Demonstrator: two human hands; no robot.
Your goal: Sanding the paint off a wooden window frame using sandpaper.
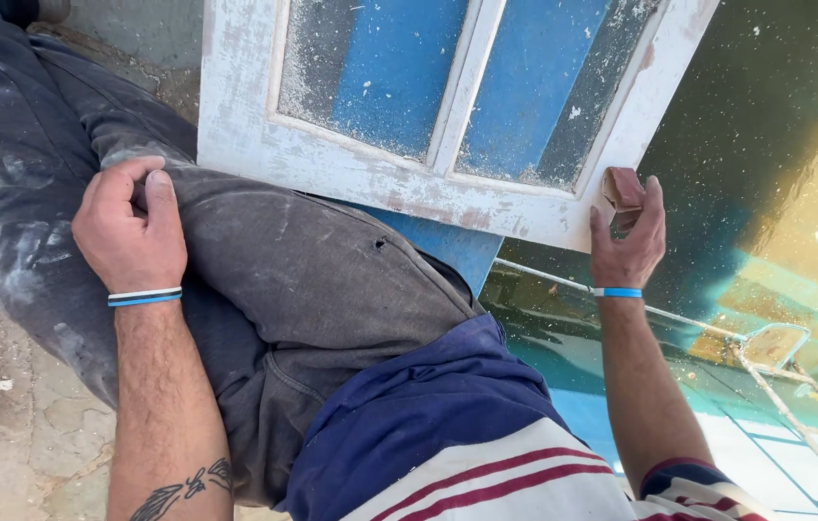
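Left hand (129,232) curled on trousers (312,280); right hand (629,241) grips sandpaper (623,188).

Left hand (131,230) loosely curled, right hand (629,236) raised, fingers pinching

Sanding block (622,187): small, reddish-brown, dusty, pressed against lower right corner of window frame (351,174). Frame: white, paint worn and scuffed, two dusty panes, tilted, lower rail resting across the lap.

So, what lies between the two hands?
In the head view, the dusty trouser leg and the white frame's lower rail lie between left hand and right hand.
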